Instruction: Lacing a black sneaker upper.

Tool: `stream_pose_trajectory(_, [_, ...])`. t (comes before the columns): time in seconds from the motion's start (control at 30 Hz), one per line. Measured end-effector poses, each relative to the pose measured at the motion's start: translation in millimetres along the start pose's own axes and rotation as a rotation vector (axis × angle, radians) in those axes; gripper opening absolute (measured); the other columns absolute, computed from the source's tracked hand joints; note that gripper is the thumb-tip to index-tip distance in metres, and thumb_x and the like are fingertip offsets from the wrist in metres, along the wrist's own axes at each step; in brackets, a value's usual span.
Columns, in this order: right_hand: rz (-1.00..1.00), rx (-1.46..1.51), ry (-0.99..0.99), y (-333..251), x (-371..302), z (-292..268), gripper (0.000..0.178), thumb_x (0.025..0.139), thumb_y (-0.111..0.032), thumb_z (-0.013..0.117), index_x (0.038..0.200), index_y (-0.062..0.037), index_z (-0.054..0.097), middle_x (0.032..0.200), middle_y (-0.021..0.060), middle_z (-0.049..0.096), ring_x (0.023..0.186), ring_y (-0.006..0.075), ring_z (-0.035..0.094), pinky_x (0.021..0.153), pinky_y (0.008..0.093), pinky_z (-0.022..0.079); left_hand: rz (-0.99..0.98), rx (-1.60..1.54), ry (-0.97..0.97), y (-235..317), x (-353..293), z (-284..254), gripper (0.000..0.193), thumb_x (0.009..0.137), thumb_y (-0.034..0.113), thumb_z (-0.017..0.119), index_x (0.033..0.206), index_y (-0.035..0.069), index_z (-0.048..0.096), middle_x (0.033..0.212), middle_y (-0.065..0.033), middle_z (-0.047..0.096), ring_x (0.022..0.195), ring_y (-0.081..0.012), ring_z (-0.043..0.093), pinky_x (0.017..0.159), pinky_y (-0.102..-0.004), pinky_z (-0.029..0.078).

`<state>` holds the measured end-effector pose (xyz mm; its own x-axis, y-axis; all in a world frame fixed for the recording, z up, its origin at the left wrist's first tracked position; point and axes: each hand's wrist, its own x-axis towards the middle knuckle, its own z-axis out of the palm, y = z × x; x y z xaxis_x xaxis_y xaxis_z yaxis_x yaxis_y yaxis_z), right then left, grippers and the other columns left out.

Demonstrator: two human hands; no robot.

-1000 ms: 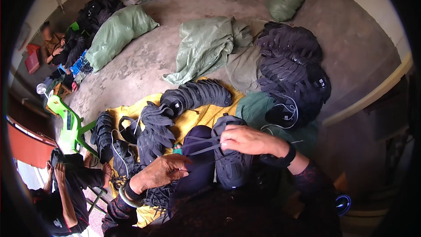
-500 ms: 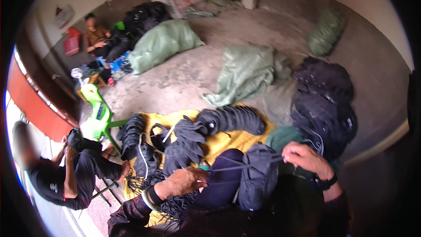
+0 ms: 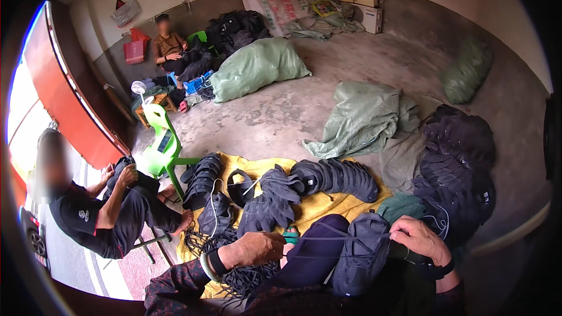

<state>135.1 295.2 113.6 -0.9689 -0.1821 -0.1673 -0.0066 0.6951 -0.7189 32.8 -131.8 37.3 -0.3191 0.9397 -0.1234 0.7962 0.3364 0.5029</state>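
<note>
A dark grey shoe upper (image 3: 361,257) rests against my right thigh, its toe end toward me. Black shoelace (image 3: 331,238) strands stretch across it, pulled out to both sides. My left hand (image 3: 252,250) is closed on the lace on the left, over my knee. On the right, my right hand (image 3: 418,237) pinches the lace just beyond the upper's edge. Beside my left wrist lies a tangled heap of black laces (image 3: 249,281). Several more shoe uppers (image 3: 336,179) are stacked in rows on a yellow sheet (image 3: 328,206) in front of me.
A pile of dark uppers (image 3: 456,152) lies at the right, near a crumpled green sack (image 3: 360,117). To my left a co-worker (image 3: 111,210) handles a dark piece beside a green chair (image 3: 161,143). Farther back, another person (image 3: 170,47) sits near a full green sack (image 3: 260,70).
My view has turned, so the room sits farther right and lower. Both hands still hold the lace taut; my right hand's fingers now point more toward the upper.
</note>
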Motion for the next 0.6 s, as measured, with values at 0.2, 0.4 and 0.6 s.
stream_pose_trajectory(0.2, [0.010, -0.024, 0.025, 3.4, -3.4, -3.2, 0.021, 0.090, -0.019, 0.067, 0.094, 0.0015, 0.066, 0.093, 0.0139, 0.065, 0.089, 0.0291, 0.064, 0.082, 0.0369, 0.050, -0.078, -0.115, -0.056, -26.5, -17.3, 20.7, 0.016, 0.093, 0.017, 0.063, 0.107, 0.008, 0.067, 0.116, -0.0096, 0.066, 0.107, -0.0294, 0.065, 0.087, -0.0386, 0.054])
stream_pose_trajectory(0.4, [-0.078, -0.018, 0.044, 6.1, -4.4, 3.6, 0.019, 0.090, -0.017, 0.067, 0.095, 0.0014, 0.065, 0.097, 0.0138, 0.066, 0.092, 0.0286, 0.065, 0.084, 0.0359, 0.051, -0.011, 0.068, 0.009, -22.0, -20.3, 27.4, 0.018, 0.095, 0.020, 0.063, 0.108, 0.010, 0.067, 0.114, -0.0077, 0.066, 0.104, -0.0296, 0.066, 0.084, -0.0392, 0.055])
stream_pose_trajectory(0.6, [-0.146, -0.006, 0.066, 0.7, -0.5, 4.4, 0.018, 0.091, -0.016, 0.067, 0.094, 0.0019, 0.066, 0.100, 0.0113, 0.069, 0.091, 0.0230, 0.066, 0.081, 0.0331, 0.052, -0.241, -0.028, -0.146, -38.7, -33.3, 37.7, 0.019, 0.097, 0.026, 0.062, 0.108, 0.012, 0.069, 0.108, -0.0086, 0.069, 0.100, -0.0287, 0.068, 0.083, -0.0389, 0.055])
